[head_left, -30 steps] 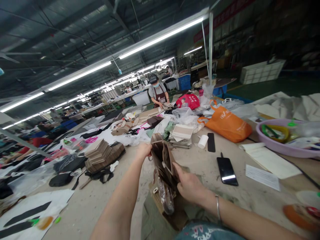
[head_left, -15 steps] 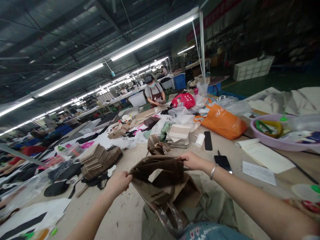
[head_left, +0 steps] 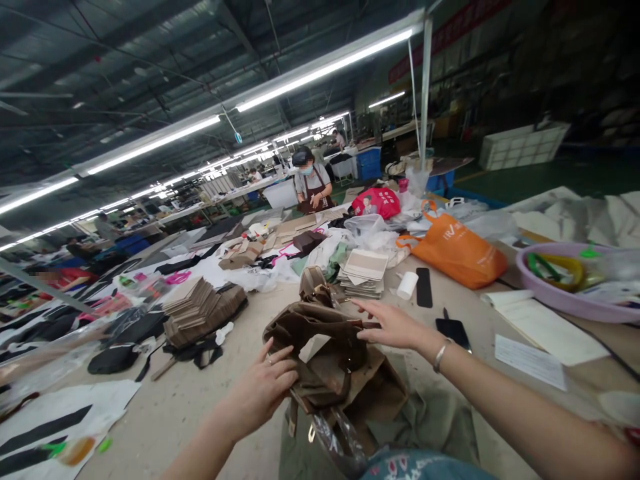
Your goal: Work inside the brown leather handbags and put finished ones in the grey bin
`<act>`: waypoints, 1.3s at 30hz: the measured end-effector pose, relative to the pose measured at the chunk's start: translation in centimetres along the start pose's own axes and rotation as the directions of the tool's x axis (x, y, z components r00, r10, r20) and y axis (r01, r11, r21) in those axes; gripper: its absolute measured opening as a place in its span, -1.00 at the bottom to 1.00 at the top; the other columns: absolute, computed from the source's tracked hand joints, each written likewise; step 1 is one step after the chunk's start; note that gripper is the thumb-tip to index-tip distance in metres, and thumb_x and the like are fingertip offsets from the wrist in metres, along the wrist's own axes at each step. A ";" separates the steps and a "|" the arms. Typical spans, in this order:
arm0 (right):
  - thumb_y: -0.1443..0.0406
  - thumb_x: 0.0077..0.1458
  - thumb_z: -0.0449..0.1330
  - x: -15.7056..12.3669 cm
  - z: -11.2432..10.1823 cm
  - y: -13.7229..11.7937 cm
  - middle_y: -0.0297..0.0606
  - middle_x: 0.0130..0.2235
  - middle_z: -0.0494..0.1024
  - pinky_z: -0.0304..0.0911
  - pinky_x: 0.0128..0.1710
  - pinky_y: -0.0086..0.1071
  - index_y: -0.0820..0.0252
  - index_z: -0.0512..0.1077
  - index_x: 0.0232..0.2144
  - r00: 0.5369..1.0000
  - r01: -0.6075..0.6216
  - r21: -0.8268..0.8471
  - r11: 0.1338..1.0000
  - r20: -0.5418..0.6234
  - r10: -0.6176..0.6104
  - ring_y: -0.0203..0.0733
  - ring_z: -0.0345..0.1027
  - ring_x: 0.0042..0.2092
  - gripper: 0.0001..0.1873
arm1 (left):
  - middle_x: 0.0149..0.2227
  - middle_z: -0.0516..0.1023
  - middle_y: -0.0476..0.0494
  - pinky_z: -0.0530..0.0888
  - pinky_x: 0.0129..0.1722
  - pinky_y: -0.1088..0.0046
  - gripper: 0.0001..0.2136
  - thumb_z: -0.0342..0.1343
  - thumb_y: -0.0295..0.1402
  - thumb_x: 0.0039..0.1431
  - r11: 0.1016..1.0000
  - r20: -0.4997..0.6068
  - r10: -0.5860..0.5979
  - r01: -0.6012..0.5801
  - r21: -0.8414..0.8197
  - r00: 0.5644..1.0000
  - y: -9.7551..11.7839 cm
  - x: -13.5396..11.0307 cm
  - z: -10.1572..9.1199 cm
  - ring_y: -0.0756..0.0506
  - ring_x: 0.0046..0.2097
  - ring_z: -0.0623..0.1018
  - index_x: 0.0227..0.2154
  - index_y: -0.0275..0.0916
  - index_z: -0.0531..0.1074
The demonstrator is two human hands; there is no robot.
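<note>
A brown fabric bag (head_left: 330, 333) lies in front of me with its mouth held wide, and a pale patch shows inside. My left hand (head_left: 267, 380) rests on the bag's left side, fingers spread over the rim. At the right end of the rim is my right hand (head_left: 387, 323), index finger stretched out and the other fingers touching the edge. Clear plastic-wrapped straps (head_left: 340, 433) hang from the near side. Just behind stands a smaller brown piece with metal fittings (head_left: 316, 287).
Stacked brown pieces (head_left: 197, 310) lie left; a pale stack (head_left: 364, 270) stands behind the bag. Rightward are a white roll (head_left: 407, 285), a phone (head_left: 453, 332), an orange bag (head_left: 450, 247) and a purple basin (head_left: 565, 293). A co-worker (head_left: 313, 180) stands across the table.
My left hand has gone from pinching the rim's left corner to lying spread on the bag's side. The right fingers have loosened and stretched out. The bag's mouth has slumped rounder.
</note>
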State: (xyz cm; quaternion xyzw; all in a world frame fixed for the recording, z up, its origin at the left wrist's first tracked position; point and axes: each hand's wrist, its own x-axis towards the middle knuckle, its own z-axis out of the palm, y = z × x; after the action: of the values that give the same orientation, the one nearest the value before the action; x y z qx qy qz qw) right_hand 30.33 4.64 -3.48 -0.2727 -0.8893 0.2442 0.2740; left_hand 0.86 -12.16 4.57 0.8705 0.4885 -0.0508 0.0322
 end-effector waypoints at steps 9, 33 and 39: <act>0.33 0.10 0.08 3.4 0.3 -1.6 -0.26 -0.31 0.55 0.23 -0.26 -0.39 0.16 0.50 -0.28 0.999 -0.020 -0.021 1.000 -0.050 0.019 -0.21 0.38 -0.27 -0.80 | -0.42 0.48 -0.06 0.30 -0.37 0.43 -0.88 -0.01 -0.40 0.16 0.974 -0.059 -0.228 0.226 -0.031 0.972 2.2 4.0 0.3 -0.07 -0.34 0.47 -0.47 -0.24 0.36; 0.38 0.00 0.09 -2.7 -0.2 -3.8 -0.27 -0.33 0.47 0.19 -0.27 -0.36 0.20 0.40 -0.31 0.994 -0.062 -0.010 0.998 -0.091 0.061 -0.20 0.29 -0.29 -0.84 | -0.04 0.37 -0.15 0.11 0.14 -0.08 -0.91 0.14 -0.28 0.08 0.966 -0.365 -0.246 0.195 -0.170 0.898 3.3 7.4 0.4 -0.24 0.06 0.32 -0.38 -0.16 0.47; 0.18 0.08 0.16 -1.6 -0.1 -4.2 -0.22 -0.23 0.52 0.22 -0.18 -0.34 0.17 0.46 -0.18 0.997 0.023 0.091 0.996 -0.082 -0.015 -0.18 0.34 -0.20 -0.73 | -0.25 0.45 -0.11 0.39 -0.16 0.44 -0.82 -0.01 -0.37 0.19 0.926 -0.304 -0.261 0.149 -0.346 0.916 2.2 7.8 0.9 -0.02 -0.23 0.45 -0.47 -0.25 0.43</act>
State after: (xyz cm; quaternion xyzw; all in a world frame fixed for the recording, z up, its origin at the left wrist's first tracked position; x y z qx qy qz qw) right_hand 30.01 0.62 -1.51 -0.2609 -0.8679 0.2710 0.3244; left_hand 6.73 -6.84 2.79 0.7924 0.5780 0.1780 0.0794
